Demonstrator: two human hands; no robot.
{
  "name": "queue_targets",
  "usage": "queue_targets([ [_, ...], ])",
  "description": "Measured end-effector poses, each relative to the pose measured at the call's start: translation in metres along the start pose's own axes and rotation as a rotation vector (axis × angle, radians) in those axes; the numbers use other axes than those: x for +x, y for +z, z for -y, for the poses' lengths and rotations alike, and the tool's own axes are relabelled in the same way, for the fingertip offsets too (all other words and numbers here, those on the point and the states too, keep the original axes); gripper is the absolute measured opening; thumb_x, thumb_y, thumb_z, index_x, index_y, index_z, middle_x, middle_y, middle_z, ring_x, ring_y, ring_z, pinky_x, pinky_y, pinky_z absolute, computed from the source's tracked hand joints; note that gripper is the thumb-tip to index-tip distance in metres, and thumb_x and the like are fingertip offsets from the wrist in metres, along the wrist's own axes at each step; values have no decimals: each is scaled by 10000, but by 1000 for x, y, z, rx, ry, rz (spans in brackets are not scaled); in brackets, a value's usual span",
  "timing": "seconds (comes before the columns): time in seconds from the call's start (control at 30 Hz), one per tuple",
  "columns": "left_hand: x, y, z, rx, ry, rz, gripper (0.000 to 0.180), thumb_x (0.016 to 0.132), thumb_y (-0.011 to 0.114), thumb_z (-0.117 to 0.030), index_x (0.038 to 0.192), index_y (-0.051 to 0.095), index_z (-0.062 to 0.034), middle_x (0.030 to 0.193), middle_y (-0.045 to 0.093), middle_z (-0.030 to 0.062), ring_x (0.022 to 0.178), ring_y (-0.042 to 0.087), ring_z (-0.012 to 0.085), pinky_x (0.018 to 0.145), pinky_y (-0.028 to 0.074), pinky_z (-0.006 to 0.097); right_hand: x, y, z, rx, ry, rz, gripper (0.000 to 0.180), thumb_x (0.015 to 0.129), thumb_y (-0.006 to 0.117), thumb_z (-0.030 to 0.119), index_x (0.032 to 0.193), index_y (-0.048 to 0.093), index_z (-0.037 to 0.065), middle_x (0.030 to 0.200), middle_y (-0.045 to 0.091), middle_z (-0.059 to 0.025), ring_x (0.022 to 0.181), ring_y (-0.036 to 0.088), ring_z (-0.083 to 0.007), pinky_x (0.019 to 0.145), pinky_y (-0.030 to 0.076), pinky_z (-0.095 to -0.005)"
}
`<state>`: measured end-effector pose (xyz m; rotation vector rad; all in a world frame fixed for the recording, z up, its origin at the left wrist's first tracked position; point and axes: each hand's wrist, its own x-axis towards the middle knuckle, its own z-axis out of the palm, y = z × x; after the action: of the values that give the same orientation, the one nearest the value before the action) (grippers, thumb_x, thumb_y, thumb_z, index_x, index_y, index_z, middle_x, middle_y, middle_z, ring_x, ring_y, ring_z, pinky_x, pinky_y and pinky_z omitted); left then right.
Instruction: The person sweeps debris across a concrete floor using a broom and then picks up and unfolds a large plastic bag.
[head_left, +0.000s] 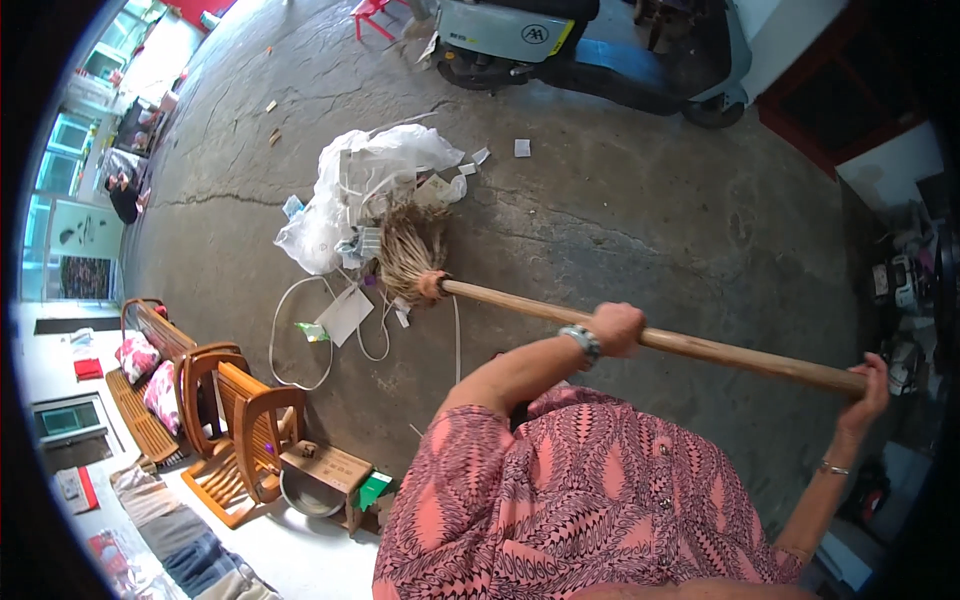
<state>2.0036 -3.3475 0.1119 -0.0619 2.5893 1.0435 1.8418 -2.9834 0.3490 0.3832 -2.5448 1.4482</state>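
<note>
A long wooden-handled straw broom (pixel 740 359) slants across the floor in front of me. My left hand (pixel 617 329), with a watch on the wrist, is closed round the middle of the handle. Near the handle's top end, at the right, my right hand (pixel 868 389) is wrapped round it; a bracelet shows on that wrist. The broom's bristles (pixel 408 250) press against a heap of litter. In the heap lie a crumpled clear plastic sheet (pixel 335 200), a flat white card (pixel 344 314), pale strapping bands (pixel 277 330) and small paper scraps (pixel 522 148).
A grey scooter (pixel 520 38) stands at the far side, with a red stool (pixel 374 20) beside it. To the left are wooden chairs (pixel 240 410), a slatted bench (pixel 145 400) and a cardboard box (pixel 325 466). Another person (pixel 124 198) is at the far left. Clutter (pixel 900 290) lines the right edge.
</note>
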Motion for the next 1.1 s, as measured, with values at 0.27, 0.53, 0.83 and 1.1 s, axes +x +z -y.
queue_targets([
  [0.27, -19, 39, 10, -172, 164, -20, 230, 672, 598, -155, 874, 687, -92, 837, 663, 156, 876, 632, 330, 765, 509, 408, 4, 13, 40, 79, -189, 82, 281, 900, 431, 180, 1049, 604, 15, 736, 538, -34, 689, 512, -114, 685, 432, -236],
  [0.53, -106, 28, 153, 17, -190, 194, 226, 696, 660, -224, 894, 705, -126, 885, 681, 121, 894, 648, 296, 767, 519, 402, -134, 165, 26, 186, 198, 227, 200, 873, 443, 196, 898, 580, 52, 722, 540, -41, 675, 547, -133, 602, 471, -263],
  [0.83, -158, -14, 187, 52, -277, 64, 186, 690, 662, -197, 844, 707, -103, 837, 677, 138, 835, 661, 303, 700, 530, 404, -135, 188, 14, 119, 158, 460, 326, 921, 413, 293, 926, 600, 26, 759, 548, -64, 583, 551, -155, 500, 475, -282],
  [1.1, -138, -47, 62, -217, 150, -303, 162, 660, 626, -183, 787, 670, -91, 799, 659, 146, 801, 639, 325, 703, 513, 417, 69, 97, 46, 310, -19, 163, 295, 920, 436, 226, 1032, 617, 22, 814, 608, -40, 731, 556, -125, 715, 452, -270],
])
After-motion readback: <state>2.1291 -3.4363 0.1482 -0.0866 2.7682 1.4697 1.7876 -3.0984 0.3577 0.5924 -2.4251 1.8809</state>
